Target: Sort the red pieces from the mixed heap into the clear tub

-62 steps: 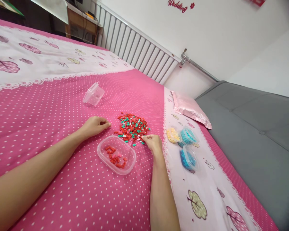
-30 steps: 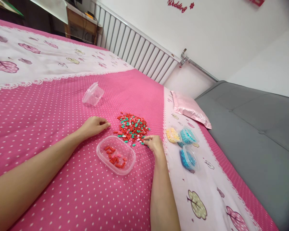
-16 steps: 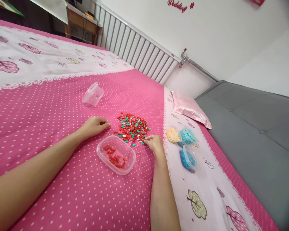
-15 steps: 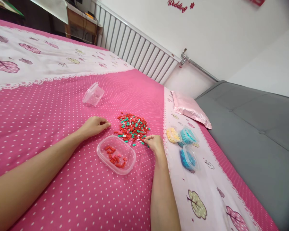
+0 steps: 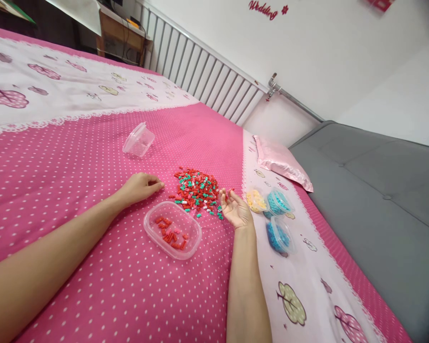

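Observation:
A heap of small plastic pieces [image 5: 197, 188], mostly red with some green, pink and white, lies on the pink bedspread. My right hand [image 5: 235, 207] is at the heap's right edge, palm turned up and fingers curled, with a small red piece at the fingertips. Left of the heap, my left hand [image 5: 140, 186] rests on the bedspread, loosely bent, thumb apart from the fingers, nothing visible in it. Between my forearms sits a clear plastic container [image 5: 150, 233] with several red pieces and a few pink ones inside.
An empty-looking clear container [image 5: 139, 140] lies tipped beyond my left hand. To the right are containers of yellow pieces [image 5: 256, 201], turquoise pieces [image 5: 278, 202] and blue pieces [image 5: 277, 237]. A pink pillow [image 5: 284, 162] lies by the grey headboard [image 5: 375, 195].
My right hand has drawn back slightly to the right from the heap and turned palm up, with a red piece now at its fingertips. My left hand has stayed put.

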Demonstrator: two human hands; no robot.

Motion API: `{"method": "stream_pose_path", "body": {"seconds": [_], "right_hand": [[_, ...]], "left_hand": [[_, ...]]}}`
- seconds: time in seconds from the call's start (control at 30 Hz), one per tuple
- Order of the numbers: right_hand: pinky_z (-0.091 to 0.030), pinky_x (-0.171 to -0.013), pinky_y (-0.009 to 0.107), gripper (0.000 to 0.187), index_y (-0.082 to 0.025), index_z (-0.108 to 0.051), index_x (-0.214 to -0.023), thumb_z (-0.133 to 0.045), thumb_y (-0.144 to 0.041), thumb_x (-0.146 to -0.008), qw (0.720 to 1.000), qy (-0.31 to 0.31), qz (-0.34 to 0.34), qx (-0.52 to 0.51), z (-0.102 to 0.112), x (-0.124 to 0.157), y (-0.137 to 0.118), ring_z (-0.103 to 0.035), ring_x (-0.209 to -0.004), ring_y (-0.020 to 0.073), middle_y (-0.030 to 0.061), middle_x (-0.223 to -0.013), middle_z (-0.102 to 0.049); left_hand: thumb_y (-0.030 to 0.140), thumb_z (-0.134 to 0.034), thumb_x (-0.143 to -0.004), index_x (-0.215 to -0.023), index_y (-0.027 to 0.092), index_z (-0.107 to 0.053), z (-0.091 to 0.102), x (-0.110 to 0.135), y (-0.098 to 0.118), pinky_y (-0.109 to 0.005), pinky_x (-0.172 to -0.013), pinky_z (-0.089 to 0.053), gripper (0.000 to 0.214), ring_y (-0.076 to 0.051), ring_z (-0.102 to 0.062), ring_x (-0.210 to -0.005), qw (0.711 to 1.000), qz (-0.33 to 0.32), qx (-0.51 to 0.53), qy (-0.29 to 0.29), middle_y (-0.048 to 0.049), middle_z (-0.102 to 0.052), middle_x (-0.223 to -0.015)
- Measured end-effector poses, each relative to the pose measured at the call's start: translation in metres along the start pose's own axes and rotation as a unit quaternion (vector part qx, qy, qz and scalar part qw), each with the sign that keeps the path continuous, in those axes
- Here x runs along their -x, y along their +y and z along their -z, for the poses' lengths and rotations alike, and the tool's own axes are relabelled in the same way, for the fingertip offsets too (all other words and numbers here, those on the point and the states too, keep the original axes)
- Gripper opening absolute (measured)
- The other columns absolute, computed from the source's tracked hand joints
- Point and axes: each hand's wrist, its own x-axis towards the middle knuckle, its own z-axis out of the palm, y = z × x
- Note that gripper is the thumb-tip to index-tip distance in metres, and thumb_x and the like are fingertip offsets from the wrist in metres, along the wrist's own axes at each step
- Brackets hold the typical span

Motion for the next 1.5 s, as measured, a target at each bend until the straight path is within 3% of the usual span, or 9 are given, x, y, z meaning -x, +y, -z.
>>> {"method": "stream_pose_path", "body": {"seconds": [0.23, 0.37, 0.5, 0.7, 0.87, 1.03, 1.3, 1.43, 1.5], "right_hand": [[-0.057, -0.07, 0.019, 0.005, -0.016, -0.059, -0.077, -0.054, -0.016, -0.079, 0.994, 0.042, 0.018, -0.094, -0.006, 0.006, -0.005, -0.065, -0.081, 0.011, 0.003, -0.074, -0.065], [-0.043, -0.042, 0.013, 0.016, -0.018, -0.057, -0.071, -0.061, -0.033, -0.074, 0.992, 0.065, 0.041, 0.095, -0.004, 0.004, -0.002, -0.048, -0.045, 0.0039, -0.0049, -0.055, -0.053], [-0.018, -0.033, 0.016, 0.027, -0.017, -0.063, -0.071, -0.074, -0.038, -0.058, 0.92, 0.063, 0.084, 0.378, 0.001, 0.002, 0.008, -0.024, -0.036, 0.0013, -0.0081, -0.049, -0.047], [-0.025, -0.043, 0.02, 0.025, -0.015, -0.071, -0.067, -0.078, -0.026, -0.046, 0.84, 0.063, 0.105, 0.528, 0.005, 0.001, 0.019, -0.033, -0.041, 0.0046, -0.0094, -0.038, -0.04], [-0.031, -0.047, 0.022, 0.017, -0.02, -0.071, -0.06, -0.076, -0.029, -0.046, 0.77, 0.091, 0.119, 0.62, 0.006, -0.003, 0.025, -0.046, -0.047, 0.0091, -0.0057, -0.045, -0.054], [-0.032, -0.048, 0.022, 0.016, -0.022, -0.071, -0.06, -0.075, -0.033, -0.049, 0.735, 0.105, 0.132, 0.656, 0.007, -0.005, 0.028, -0.05, -0.05, 0.0109, -0.0042, -0.049, -0.058], [-0.028, -0.041, 0.018, 0.025, -0.017, -0.066, -0.068, -0.078, -0.031, -0.05, 0.887, 0.066, 0.124, 0.439, -0.004, 0.002, 0.019, -0.041, -0.045, 0.0052, -0.0067, -0.051, -0.054], [-0.029, -0.036, 0.011, 0.025, -0.018, -0.062, -0.072, -0.079, -0.019, -0.053, 0.979, 0.04, 0.06, 0.191, -0.013, 0.007, 0.009, -0.044, -0.046, 0.0022, -0.0067, -0.058, -0.056], [-0.038, -0.04, 0.009, 0.023, -0.018, -0.06, -0.071, -0.078, -0.012, -0.056, 0.995, 0.037, 0.017, 0.091, -0.016, 0.008, 0.004, -0.053, -0.053, 0.0032, -0.0049, -0.063, -0.06]], "left_hand": [[0.054, -0.041, -0.072, -0.067, 0.014, -0.061, -0.001, 0.0, -0.002, -0.025, -0.056, -0.032, 0.045, -0.014, -0.049, -0.056, 1.0, 0.0, -0.002, -0.001, -0.0005, -0.054, -0.055], [0.054, -0.041, -0.072, -0.066, 0.014, -0.061, 0.0, 0.0, 0.0, -0.025, -0.056, -0.031, 0.045, -0.014, -0.048, -0.055, 1.0, 0.002, -0.004, -0.001, 0.0, -0.053, -0.053], [0.054, -0.041, -0.072, -0.065, 0.014, -0.06, 0.0, 0.0, -0.001, -0.025, -0.055, -0.031, 0.045, -0.013, -0.047, -0.055, 1.0, -0.005, -0.003, -0.002, 0.0001, -0.052, -0.052], [0.054, -0.041, -0.072, -0.065, 0.014, -0.061, -0.001, -0.001, -0.001, -0.025, -0.055, -0.031, 0.045, -0.013, -0.046, -0.054, 1.0, -0.005, -0.007, 0.001, 0.0007, -0.051, -0.051], [0.055, -0.04, -0.072, -0.064, 0.014, -0.06, 0.0, 0.0, 0.0, -0.025, -0.055, -0.03, 0.046, -0.013, -0.046, -0.054, 1.0, -0.003, -0.007, -0.003, 0.0003, -0.051, -0.052], [0.056, -0.04, -0.071, -0.063, 0.015, -0.058, -0.001, 0.0, 0.001, -0.025, -0.055, -0.03, 0.046, -0.014, -0.047, -0.055, 1.0, 0.003, -0.008, -0.003, 0.0002, -0.05, -0.052], [0.055, -0.041, -0.072, -0.064, 0.015, -0.058, -0.001, 0.0, 0.0, -0.025, -0.056, -0.031, 0.044, -0.014, -0.047, -0.055, 1.0, 0.001, -0.003, -0.001, 0.0009, -0.05, -0.052], [0.055, -0.041, -0.072, -0.061, 0.016, -0.057, 0.0, 0.0, 0.001, -0.024, -0.055, -0.031, 0.044, -0.013, -0.046, -0.054, 1.0, 0.0, -0.006, 0.001, 0.0013, -0.049, -0.05], [0.055, -0.041, -0.072, -0.061, 0.016, -0.057, 0.001, 0.001, 0.001, -0.024, -0.055, -0.031, 0.044, -0.013, -0.046, -0.054, 1.0, -0.001, -0.008, 0.002, 0.0014, -0.049, -0.05]]}}
